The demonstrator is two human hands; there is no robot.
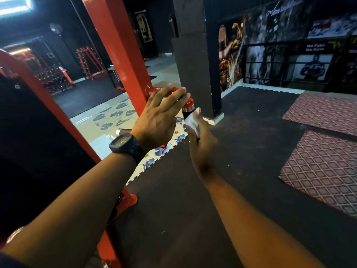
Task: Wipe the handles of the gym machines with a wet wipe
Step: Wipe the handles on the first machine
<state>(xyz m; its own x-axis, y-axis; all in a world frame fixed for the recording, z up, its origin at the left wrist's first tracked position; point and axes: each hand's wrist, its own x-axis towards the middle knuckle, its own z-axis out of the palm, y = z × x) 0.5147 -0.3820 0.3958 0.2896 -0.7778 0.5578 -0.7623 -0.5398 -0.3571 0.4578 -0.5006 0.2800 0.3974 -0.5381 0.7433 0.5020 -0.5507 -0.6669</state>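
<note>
— Where is the wipe [193,120]?
— It is bunched white around the handle [187,110], just under the handle's shiny metal collar. The right hand [201,141] grips it there, fingers curled round both wipe and handle.
— And the left hand [161,115]?
— Its fingers are straight and lie flat over the red bar [152,92] that runs from the red post [119,55] out to the handle. It wears a black watch [125,144] at the wrist.
— Are the two hands together?
— Close, side by side, but they do not touch; the collar shows between them.
— What lies below?
— A dark rubber floor [241,132], with a red patterned mat [318,157] to the right.
</note>
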